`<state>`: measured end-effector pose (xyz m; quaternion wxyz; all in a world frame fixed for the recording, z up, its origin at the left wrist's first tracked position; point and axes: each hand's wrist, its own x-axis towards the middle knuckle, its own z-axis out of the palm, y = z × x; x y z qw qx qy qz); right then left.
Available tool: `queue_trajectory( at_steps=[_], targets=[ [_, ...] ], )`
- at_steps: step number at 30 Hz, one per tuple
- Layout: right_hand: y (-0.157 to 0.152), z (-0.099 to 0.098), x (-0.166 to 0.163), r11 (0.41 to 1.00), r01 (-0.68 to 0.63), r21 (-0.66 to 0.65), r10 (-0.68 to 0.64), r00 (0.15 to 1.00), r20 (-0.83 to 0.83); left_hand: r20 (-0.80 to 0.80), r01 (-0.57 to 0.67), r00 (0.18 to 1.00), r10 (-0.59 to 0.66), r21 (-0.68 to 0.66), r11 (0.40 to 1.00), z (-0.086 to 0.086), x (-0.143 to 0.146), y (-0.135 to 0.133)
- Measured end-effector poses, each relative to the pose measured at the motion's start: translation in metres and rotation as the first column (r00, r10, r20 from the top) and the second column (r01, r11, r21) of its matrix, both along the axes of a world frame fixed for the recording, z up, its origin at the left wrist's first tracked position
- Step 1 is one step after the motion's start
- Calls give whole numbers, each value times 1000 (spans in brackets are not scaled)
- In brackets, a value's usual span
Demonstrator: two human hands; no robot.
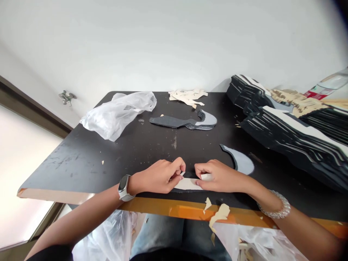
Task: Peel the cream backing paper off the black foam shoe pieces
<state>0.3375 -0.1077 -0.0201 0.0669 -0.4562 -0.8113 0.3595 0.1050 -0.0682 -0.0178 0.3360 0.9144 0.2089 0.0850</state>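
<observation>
Between my hands, near the front edge of the table, lies a dark foam-like piece with a cream paper-like strip along its top. My left hand is closed in a pinch at the strip's left end, with a small white bit showing at the fingertips. At the right end, my right hand is closed too, and a pale curled flap shows between its fingers. The ends under both hands are hidden. Just beyond my right hand rests a curved grey piece with a dark edge.
A small stack of curved grey pieces lies mid-table. Cream scraps and a clear plastic bag are behind. Tall stacks of black-and-white pieces and a plastic bottle stand right. Torn scraps hang over the taped front edge.
</observation>
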Motion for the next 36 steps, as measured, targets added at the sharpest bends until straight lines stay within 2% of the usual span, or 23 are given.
queue_trajectory(
  at_steps=[6, 8, 14, 17, 21, 36],
  targets=[
    [-3, 3, -1, 1000, -16, -6, 15, 998, -64, 150, 7, 988, 25, -207, 978, 2, -1, -7],
    [-3, 3, 0, 1000, -13, -23, 11, 997, -81, 157, 4, 987, 31, -223, 975, 2, -1, -8],
    [-5, 1, -1, 1000, -13, 8, 13, 1000, 16, -65, 1, 998, -1, 2, 1000, -4, 0, -8],
    [-5, 4, -2, 1000, -8, 8, 7, 999, 45, -134, 18, 991, -9, 68, 998, -4, 0, -8],
    [-4, 8, -3, 1000, -13, -17, 14, 999, 45, -150, 19, 989, -7, 84, 996, -2, 0, -7],
    [-3, 3, -3, 1000, -16, 12, 16, 999, 29, -161, 33, 987, -14, 115, 993, -3, 2, -6]
  ],
)
